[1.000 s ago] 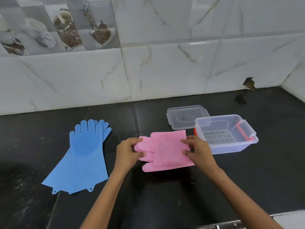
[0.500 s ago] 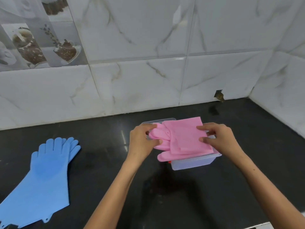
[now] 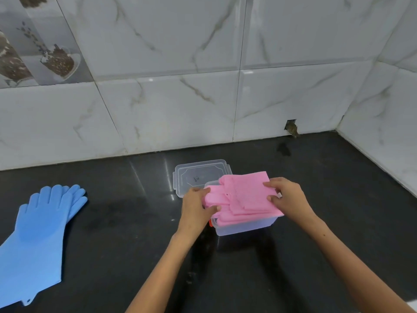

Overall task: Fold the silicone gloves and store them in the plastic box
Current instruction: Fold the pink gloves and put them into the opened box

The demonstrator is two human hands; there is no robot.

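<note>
Folded pink silicone gloves (image 3: 243, 195) lie across the top of the clear plastic box (image 3: 246, 228) on the black counter. My left hand (image 3: 196, 207) grips their left end, where the pink fingers bunch. My right hand (image 3: 285, 196) pinches the right edge of the fold. The gloves hide most of the box's inside; only its front wall and an orange clip at its left show. A pair of blue silicone gloves (image 3: 38, 236) lies flat and unfolded at the far left.
The box's clear lid (image 3: 198, 175) lies flat just behind and left of the box. White marble-look tiled walls close the back and right side of the black counter (image 3: 135, 245). A small hole (image 3: 291, 127) shows in the back wall tiles.
Both hands lifted the folded pink gloves off the counter and carried them right, onto the box's top. The view shifted right, so the blue gloves sit further left in the frame.
</note>
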